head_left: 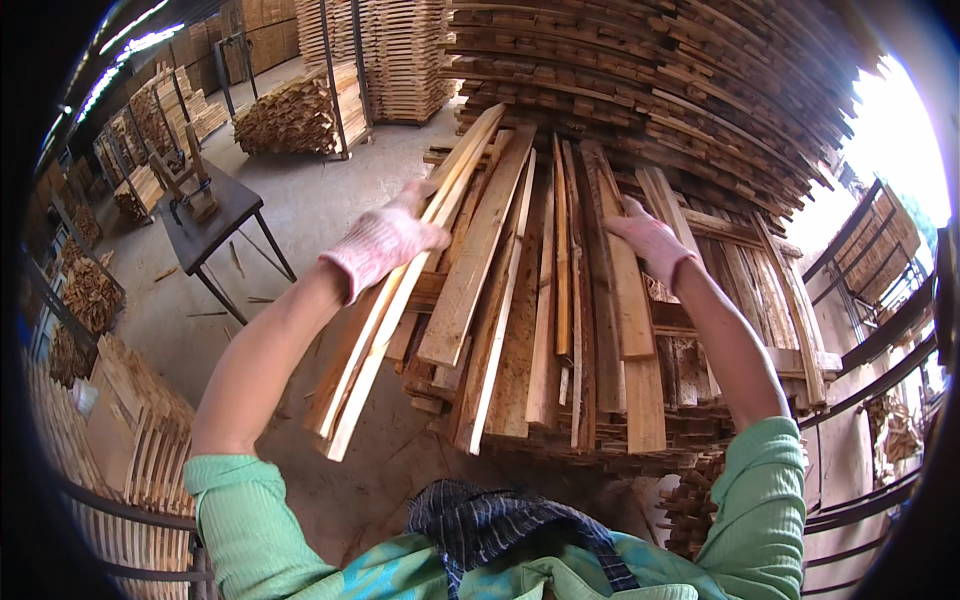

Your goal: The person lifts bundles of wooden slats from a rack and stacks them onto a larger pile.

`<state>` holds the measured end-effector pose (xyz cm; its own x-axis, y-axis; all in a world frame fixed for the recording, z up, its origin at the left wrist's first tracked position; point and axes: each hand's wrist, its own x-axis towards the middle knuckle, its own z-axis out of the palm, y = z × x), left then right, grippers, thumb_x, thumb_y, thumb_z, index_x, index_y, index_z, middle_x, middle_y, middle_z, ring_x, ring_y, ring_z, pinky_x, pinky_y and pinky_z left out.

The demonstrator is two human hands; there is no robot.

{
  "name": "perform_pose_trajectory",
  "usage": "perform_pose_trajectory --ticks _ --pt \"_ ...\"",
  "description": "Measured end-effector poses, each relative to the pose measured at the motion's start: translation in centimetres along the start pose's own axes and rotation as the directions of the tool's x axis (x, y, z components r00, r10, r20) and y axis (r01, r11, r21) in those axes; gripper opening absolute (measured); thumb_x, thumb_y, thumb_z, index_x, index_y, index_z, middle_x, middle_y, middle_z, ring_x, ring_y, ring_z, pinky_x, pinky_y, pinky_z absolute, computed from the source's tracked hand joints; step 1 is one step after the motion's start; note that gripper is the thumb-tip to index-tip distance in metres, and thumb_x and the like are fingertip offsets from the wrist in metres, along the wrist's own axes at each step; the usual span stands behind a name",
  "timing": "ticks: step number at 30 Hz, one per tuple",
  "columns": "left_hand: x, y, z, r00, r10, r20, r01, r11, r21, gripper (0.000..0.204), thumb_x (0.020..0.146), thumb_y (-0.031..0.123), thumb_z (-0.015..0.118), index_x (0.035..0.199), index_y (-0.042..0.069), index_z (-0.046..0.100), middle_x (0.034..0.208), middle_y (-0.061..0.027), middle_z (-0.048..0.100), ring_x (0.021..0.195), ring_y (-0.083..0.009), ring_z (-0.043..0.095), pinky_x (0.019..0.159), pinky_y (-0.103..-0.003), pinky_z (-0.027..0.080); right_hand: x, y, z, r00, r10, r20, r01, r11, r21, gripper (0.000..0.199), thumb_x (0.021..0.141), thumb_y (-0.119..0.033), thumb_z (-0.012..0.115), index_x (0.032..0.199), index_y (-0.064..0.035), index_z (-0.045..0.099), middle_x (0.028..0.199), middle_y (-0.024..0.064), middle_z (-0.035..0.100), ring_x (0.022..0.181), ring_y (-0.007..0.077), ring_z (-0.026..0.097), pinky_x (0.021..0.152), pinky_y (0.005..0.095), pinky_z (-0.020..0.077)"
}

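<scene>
My left hand (380, 240), in a pinkish-white work glove, is wrapped around a couple of long, narrow wooden boards (372, 345). They slant over the left side of a heap of loose boards (475, 270), their near ends jutting past it. Gloved the same way, my right hand (652, 242) grips the edge of another wooden board (628, 300) on the right of the heap. Between my hands several boards of differing widths lie fanned out, near ends toward me. The glove hides part of the right hand's grip.
A tall stack of boards (650, 80) rises just behind the heap. To the left stands a dark metal table (225, 215) with a wooden piece on it. More lumber bundles (290, 115) sit farther back, and curved metal bars (880, 340) lie at the right.
</scene>
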<state>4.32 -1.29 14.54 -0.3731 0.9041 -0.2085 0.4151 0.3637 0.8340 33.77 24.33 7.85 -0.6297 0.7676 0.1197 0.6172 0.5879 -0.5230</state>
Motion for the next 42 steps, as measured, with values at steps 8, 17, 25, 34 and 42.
perform_pose_trajectory --ticks 8,17,25,34,42 --pt "4.9 -3.2 0.4 0.982 -0.054 -0.18 0.174 0.633 0.755 0.074 0.089 0.026 0.059 0.154 0.016 0.026 0.143 -0.0255 0.042 0.125 -0.041 0.053 0.1 -0.05 0.047 -1.6 5.0 3.3 0.959 -0.203 0.199 0.165 -0.172 -0.971 0.056 0.097 -0.012 0.056 0.149 -0.0071 0.039 0.141 0.0145 0.052 0.126 0.0316 0.056 0.113 0.0446 0.0412" --pt "12.3 -6.8 -0.5 0.995 -0.02 -0.096 0.097 0.355 0.93 0.057 0.089 0.021 0.057 0.143 0.016 0.039 0.133 -0.0201 0.055 0.118 -0.0448 0.057 0.083 -0.057 0.053 -0.7 -0.5 0.8 0.951 -0.008 0.309 0.298 0.292 -0.909 0.083 0.086 0.002 0.062 0.156 -0.0182 0.024 0.156 -0.003 0.035 0.123 0.0266 0.058 0.104 0.026 0.048" --pt "11.9 -6.8 0.3 0.956 -0.066 -0.287 0.25 0.696 0.673 0.055 0.101 0.041 0.034 0.151 0.019 0.03 0.147 -0.0255 0.04 0.13 -0.0466 0.048 0.108 -0.056 0.039 -1.8 -12.2 1.4 0.984 -0.063 -0.168 -0.01 0.916 -0.4 0.042 0.091 -0.022 0.06 0.128 -0.0031 0.052 0.113 0.0225 0.057 0.089 0.0308 0.064 0.077 0.0401 0.0593" --pt "16.1 -8.6 -2.1 0.984 -0.099 -0.149 0.135 0.957 0.256 0.073 0.093 0.05 0.051 0.148 0.005 0.039 0.139 -0.0288 0.052 0.129 -0.0362 0.051 0.112 -0.042 0.035 5.3 -22.4 13.1 0.981 0.182 0.061 -0.148 0.919 -0.365 0.066 0.087 -0.028 0.065 0.148 -0.016 0.043 0.152 0.0315 0.028 0.131 0.0528 0.042 0.098 0.0603 0.0464" --pt "7.3 -7.4 -5.5 0.997 -0.026 -0.076 0.022 0.999 -0.047 0.055 0.091 0.044 0.066 0.129 0.005 0.06 0.128 -0.0163 0.063 0.123 -0.024 0.053 0.101 -0.04 0.043 3.1 -19.6 7.5 0.988 0.141 0.061 -0.123 0.963 -0.24 0.029 0.093 -0.02 0.061 0.12 -0.0117 0.069 0.136 0.0256 0.049 0.116 0.0375 0.06 0.102 0.0389 0.0481"
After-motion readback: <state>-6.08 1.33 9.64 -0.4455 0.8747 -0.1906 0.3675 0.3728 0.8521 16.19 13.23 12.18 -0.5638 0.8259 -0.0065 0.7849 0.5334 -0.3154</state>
